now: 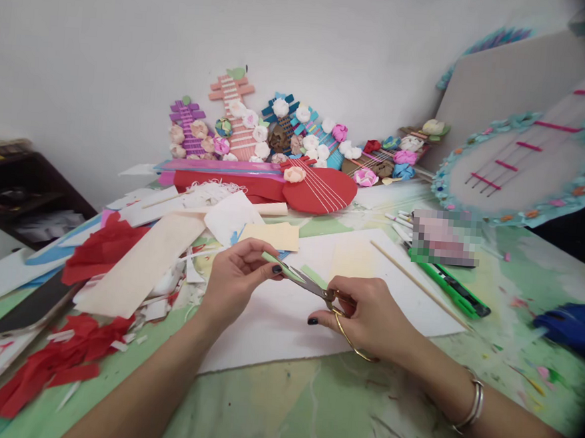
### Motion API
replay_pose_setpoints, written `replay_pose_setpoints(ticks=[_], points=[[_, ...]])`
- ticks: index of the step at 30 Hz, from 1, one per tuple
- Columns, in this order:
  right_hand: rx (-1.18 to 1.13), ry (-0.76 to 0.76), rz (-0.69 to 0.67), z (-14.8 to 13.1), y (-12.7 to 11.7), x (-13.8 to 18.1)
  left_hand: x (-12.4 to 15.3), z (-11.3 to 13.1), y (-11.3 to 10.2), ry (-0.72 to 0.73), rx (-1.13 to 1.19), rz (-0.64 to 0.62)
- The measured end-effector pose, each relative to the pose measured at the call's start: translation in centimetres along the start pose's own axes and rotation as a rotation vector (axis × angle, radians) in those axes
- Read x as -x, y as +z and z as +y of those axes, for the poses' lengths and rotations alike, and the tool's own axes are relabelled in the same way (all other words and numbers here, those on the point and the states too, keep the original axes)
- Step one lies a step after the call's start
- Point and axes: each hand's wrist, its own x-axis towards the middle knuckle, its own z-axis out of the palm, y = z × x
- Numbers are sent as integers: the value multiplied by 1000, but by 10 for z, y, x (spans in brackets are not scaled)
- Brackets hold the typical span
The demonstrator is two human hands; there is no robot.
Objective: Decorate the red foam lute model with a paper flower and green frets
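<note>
My left hand [235,278] pinches a small light green strip of paper [275,261] between thumb and fingers. My right hand [366,317] grips gold-handled scissors [312,288], fingers through the loops. The blades point left and meet the green strip. Both hands hover over a white sheet [285,318] lying on the green table [309,407]. A silver bangle sits on my right wrist.
Red paper scraps [95,248] and cream strips [141,265] pile at the left. A red paper guitar [314,190] and several small flower-trimmed guitars [278,138] line the wall. A green utility knife [448,286], a wooden skewer [418,284] and a big round craft piece [531,169] lie right.
</note>
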Motion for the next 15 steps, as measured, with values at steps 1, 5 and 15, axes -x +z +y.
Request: replay_pose_setpoints(ticks=[1,5,15], points=[[-2,-1,2,0,0,0,0,-1,0,0,2,1],[-7,-6,11,0,1,0,0,-4,1,-5,23,2],[-43,-49,68,4,4,0,-1,-8,2,-41,140,9]])
